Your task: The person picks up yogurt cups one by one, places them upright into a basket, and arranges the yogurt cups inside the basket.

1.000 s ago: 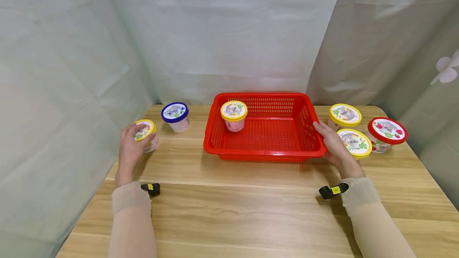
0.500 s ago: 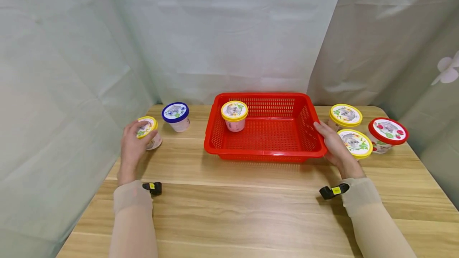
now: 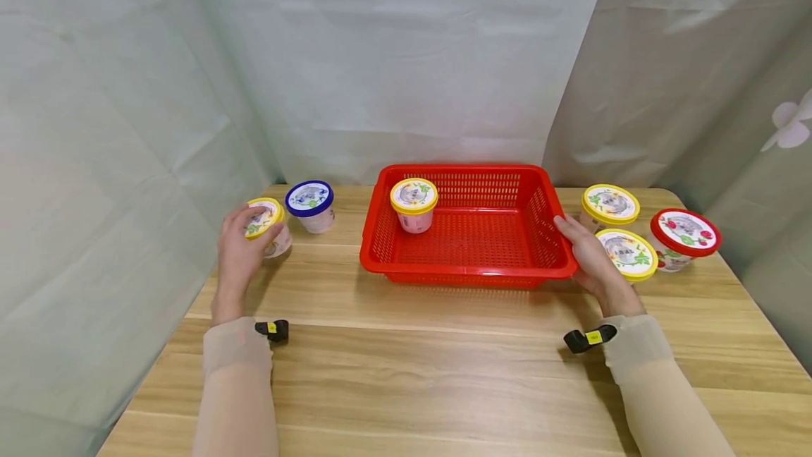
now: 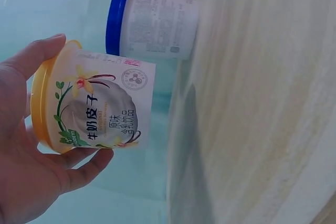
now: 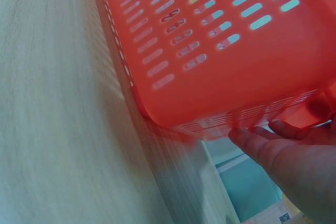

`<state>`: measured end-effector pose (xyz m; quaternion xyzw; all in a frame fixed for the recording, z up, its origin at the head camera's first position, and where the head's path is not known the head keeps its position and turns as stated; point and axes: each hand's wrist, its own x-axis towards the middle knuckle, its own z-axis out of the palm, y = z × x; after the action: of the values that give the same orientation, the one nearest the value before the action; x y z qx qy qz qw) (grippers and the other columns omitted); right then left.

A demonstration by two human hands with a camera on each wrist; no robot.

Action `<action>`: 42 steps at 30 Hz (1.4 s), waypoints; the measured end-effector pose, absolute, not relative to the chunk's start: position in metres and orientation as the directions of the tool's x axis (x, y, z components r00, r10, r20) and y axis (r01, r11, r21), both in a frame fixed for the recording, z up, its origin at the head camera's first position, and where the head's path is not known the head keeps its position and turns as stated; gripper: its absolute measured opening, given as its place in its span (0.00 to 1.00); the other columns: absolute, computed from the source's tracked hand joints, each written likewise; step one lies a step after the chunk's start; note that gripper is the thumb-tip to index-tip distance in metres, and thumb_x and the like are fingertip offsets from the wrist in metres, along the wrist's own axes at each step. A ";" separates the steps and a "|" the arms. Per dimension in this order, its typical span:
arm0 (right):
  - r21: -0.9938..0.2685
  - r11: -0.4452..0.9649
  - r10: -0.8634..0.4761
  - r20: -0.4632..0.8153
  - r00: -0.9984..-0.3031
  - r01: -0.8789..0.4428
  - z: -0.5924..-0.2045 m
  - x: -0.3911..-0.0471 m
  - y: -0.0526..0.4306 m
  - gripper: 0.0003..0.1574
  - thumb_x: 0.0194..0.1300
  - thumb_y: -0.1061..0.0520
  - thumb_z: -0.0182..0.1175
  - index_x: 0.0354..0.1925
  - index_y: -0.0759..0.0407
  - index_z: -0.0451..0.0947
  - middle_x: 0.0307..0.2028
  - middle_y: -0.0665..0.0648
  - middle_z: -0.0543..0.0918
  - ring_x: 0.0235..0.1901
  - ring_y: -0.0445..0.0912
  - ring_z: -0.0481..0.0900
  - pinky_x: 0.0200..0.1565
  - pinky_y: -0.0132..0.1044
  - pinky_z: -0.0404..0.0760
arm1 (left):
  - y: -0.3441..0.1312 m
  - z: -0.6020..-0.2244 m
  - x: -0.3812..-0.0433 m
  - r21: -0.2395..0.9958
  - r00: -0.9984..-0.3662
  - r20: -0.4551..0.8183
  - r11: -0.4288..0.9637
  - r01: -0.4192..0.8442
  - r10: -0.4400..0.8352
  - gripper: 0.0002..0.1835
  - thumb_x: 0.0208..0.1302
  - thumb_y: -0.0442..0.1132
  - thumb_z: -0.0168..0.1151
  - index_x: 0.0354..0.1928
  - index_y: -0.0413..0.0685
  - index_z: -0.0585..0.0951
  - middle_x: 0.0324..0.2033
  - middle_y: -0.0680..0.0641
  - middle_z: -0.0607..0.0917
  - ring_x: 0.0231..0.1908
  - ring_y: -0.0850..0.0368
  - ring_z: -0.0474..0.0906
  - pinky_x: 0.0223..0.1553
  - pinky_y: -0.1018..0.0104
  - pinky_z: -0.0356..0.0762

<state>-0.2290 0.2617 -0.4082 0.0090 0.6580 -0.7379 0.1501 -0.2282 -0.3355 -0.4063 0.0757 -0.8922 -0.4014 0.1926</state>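
My left hand (image 3: pixel 240 249) holds a yogurt cup with a yellow lid (image 3: pixel 268 216) by its lid end. In the left wrist view, this yellow-lidded cup (image 4: pixel 102 103) has a flower print and stands clear of the wooden surface, thumb and fingers around the lid. A blue-lidded cup (image 3: pixel 311 202) is just to its right. My right hand (image 3: pixel 595 259) grips the right rim of the red perforated basket (image 3: pixel 466 271), thumb over the edge. Seen from the right wrist, its fingers (image 5: pixel 252 142) reach against the outer wall. Another yellow-lidded cup (image 3: pixel 415 203) stands inside the basket at the left.
Right of the basket stand a yellow-lidded cup (image 3: pixel 610 204) at the back, another yellow-lidded cup (image 3: pixel 626 254) in front, and a red-lidded cup (image 3: pixel 685 231). Pale curtains (image 3: pixel 406 69) hang close behind and beside the wooden table (image 3: pixel 419 372).
My left hand has lifted the yellow-lidded cup slightly and moved it a little right and away from me, towards the blue-lidded cup. The right hand and basket have stayed in place.
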 end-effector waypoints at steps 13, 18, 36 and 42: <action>-0.966 -0.112 -0.225 -0.205 -0.953 0.234 -0.405 -0.227 0.262 0.47 0.81 0.36 0.47 0.84 0.52 0.42 0.60 0.53 0.75 0.51 0.43 0.81 0.50 0.36 0.86 | -0.317 -0.387 -0.228 0.764 -0.910 0.326 0.638 0.094 -0.257 0.29 0.69 0.48 0.71 0.67 0.43 0.78 0.76 0.40 0.63 0.76 0.38 0.56 0.75 0.38 0.53; -0.967 -0.105 -0.217 -0.206 -0.954 0.233 -0.406 -0.228 0.262 0.47 0.81 0.36 0.47 0.84 0.52 0.43 0.62 0.55 0.72 0.52 0.43 0.80 0.50 0.36 0.86 | -0.311 -0.380 -0.230 0.761 -0.912 0.337 0.638 0.118 -0.233 0.30 0.69 0.50 0.71 0.68 0.44 0.78 0.77 0.41 0.63 0.76 0.38 0.56 0.74 0.38 0.54; -0.972 -0.084 -0.210 -0.196 -0.958 0.218 -0.408 -0.229 0.262 0.46 0.80 0.36 0.47 0.84 0.51 0.45 0.61 0.56 0.74 0.51 0.45 0.82 0.50 0.38 0.87 | -0.299 -0.358 -0.234 0.749 -0.924 0.335 0.648 0.140 -0.187 0.32 0.69 0.54 0.70 0.68 0.47 0.77 0.78 0.45 0.61 0.77 0.39 0.54 0.71 0.38 0.59; -0.972 -0.085 -0.211 -0.198 -0.957 0.219 -0.408 -0.229 0.262 0.46 0.81 0.36 0.47 0.84 0.51 0.44 0.61 0.56 0.74 0.51 0.44 0.82 0.50 0.37 0.87 | -0.290 -0.350 -0.237 0.747 -0.916 0.364 0.640 0.180 -0.168 0.31 0.67 0.53 0.72 0.67 0.47 0.78 0.76 0.44 0.64 0.76 0.40 0.57 0.71 0.40 0.60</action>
<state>-0.2288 0.2615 -0.4081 0.0031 0.6603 -0.7366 0.1462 -0.2370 -0.2898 -0.3500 -0.0032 -0.8821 -0.4241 0.2050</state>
